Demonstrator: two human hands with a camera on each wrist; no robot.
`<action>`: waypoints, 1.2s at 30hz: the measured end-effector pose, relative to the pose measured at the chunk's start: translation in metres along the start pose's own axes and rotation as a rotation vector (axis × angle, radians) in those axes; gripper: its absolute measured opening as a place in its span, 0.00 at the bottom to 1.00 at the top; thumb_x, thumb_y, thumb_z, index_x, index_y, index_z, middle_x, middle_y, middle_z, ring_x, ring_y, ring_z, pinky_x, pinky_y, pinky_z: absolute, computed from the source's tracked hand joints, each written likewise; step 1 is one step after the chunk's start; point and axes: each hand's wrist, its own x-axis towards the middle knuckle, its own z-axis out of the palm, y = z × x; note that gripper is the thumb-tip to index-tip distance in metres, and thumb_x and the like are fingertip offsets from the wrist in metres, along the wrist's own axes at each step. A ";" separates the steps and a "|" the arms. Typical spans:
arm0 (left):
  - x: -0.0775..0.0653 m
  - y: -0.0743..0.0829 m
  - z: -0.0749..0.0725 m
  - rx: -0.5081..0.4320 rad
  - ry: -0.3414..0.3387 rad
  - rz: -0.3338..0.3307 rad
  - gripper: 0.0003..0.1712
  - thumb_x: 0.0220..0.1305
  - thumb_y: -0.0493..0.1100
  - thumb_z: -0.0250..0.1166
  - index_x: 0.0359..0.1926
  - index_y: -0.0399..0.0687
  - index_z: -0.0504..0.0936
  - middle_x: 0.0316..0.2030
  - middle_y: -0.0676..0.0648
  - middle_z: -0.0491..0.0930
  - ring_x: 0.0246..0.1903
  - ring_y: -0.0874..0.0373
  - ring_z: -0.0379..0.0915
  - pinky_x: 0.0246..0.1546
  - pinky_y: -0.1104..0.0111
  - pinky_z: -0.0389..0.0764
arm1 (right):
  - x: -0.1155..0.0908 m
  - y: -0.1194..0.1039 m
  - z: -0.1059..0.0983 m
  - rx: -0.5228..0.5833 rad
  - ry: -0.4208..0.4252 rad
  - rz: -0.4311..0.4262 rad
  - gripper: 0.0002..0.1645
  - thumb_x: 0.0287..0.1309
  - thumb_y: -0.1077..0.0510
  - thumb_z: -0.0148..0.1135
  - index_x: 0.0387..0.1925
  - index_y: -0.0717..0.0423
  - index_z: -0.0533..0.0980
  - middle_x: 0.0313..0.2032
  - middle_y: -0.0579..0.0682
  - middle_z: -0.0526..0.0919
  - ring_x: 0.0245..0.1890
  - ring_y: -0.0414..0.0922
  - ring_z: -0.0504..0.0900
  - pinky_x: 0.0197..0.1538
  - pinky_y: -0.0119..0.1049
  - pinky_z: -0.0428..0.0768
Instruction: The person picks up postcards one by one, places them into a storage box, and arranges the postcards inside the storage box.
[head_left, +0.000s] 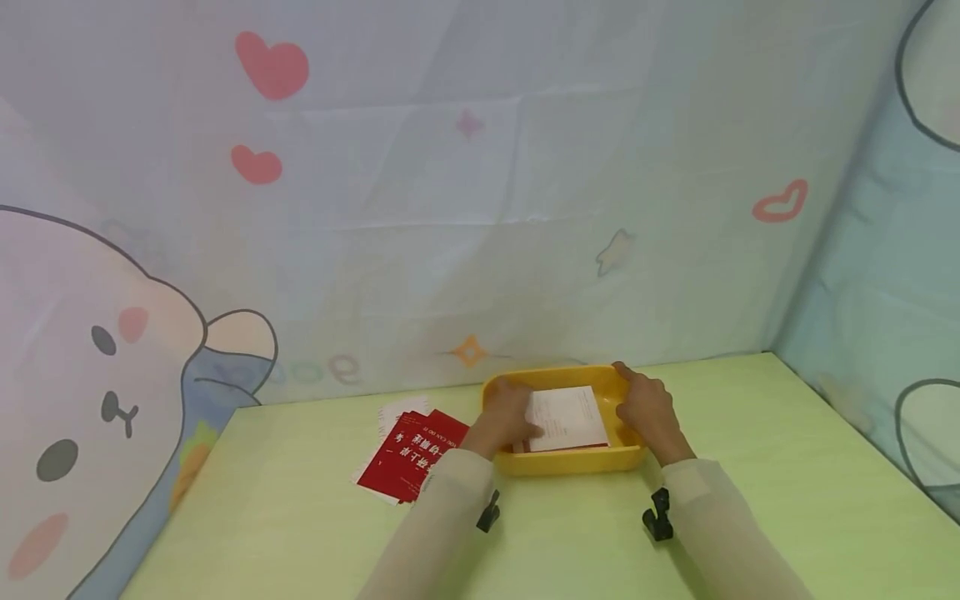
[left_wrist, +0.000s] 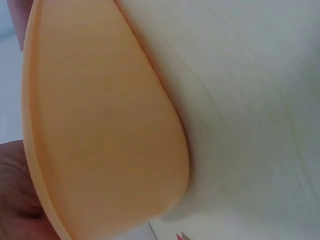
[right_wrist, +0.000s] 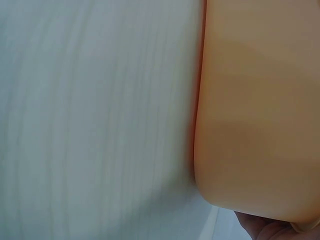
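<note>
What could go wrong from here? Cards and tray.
1. The left sleeve overlaps the edge of the loose red cards in the head view; if it is low enough, it might drag them.
2. The left hand is at the white card in the yellow tray and could bend or shift it.
3. The right hand holds the tray's right end; an uneven pull might tilt it.

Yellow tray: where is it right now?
In the head view, the yellow tray sits on the table right of centre, right of the red cards, left hand and right hand at its ends.
</note>
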 end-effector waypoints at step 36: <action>0.001 0.007 0.008 0.136 -0.047 -0.093 0.18 0.58 0.51 0.73 0.39 0.44 0.79 0.36 0.46 0.75 0.52 0.47 0.62 0.59 0.57 0.61 | 0.001 0.003 0.000 0.005 0.008 -0.032 0.41 0.53 0.69 0.58 0.71 0.61 0.63 0.55 0.74 0.77 0.31 0.55 0.73 0.33 0.44 0.77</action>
